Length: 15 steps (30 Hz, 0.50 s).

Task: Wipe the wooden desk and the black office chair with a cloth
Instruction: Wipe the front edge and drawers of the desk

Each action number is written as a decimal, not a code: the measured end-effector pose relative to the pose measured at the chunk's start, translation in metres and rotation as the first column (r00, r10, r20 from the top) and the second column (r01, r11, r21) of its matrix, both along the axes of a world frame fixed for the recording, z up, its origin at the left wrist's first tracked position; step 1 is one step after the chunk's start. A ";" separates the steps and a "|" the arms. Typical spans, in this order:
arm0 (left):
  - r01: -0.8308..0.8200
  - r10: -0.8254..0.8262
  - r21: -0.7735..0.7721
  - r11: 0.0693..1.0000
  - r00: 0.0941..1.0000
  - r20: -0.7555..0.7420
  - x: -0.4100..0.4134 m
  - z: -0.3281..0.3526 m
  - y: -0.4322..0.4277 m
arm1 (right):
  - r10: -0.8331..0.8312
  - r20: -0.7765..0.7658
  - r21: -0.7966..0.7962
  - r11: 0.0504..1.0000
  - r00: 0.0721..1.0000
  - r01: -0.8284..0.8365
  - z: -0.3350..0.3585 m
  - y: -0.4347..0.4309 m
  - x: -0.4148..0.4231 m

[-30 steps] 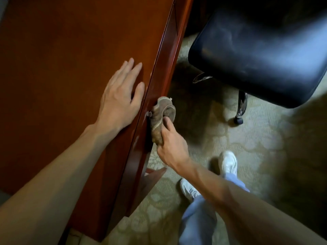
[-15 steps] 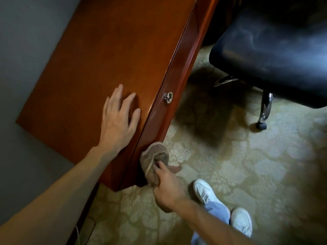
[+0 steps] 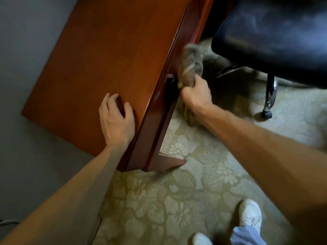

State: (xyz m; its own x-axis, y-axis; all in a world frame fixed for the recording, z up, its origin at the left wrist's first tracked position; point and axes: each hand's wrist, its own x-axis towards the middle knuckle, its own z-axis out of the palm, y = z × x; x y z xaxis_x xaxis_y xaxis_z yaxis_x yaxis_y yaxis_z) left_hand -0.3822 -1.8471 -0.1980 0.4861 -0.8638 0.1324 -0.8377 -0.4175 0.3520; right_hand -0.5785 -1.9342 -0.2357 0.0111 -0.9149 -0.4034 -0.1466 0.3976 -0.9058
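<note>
Motion blur smears the cloth (image 3: 191, 64), so its folds cannot be read. The fingers of the right grip (image 3: 196, 94) are hidden round it. The desk (image 3: 106, 59) runs off the top edge. The chair (image 3: 274, 32) is cut by the top and right edges, its base (image 3: 270, 96) mostly hidden beneath it. The bottom edge crops one shoe (image 3: 201, 239).

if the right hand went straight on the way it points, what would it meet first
Probably the front of the wooden desk, by the knob: the right hand, gripping the cloth, points up-left at it. Blur and depth leave contact unclear.
</note>
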 end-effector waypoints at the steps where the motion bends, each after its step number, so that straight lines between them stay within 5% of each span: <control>1: 0.003 -0.003 0.004 1.000 1.000 0.016 0.001 -0.001 -0.001 | 0.032 -0.037 -0.010 0.999 0.999 -0.032 0.003 -0.013 0.002; 7: 0.021 -0.023 0.021 1.000 0.998 0.062 0.004 -0.001 -0.002 | 0.172 -0.103 0.005 0.985 0.980 -0.172 0.002 -0.036 0.024; 11: 0.034 -0.036 0.019 0.999 0.995 0.095 0.001 0.001 -0.005 | 0.170 -0.140 -0.165 0.967 0.975 -0.193 -0.012 -0.015 0.021; 15: 0.038 -0.040 0.019 0.999 0.993 0.107 -0.002 0.001 -0.005 | 0.161 -0.381 -0.353 0.884 0.910 -0.305 -0.019 0.012 0.025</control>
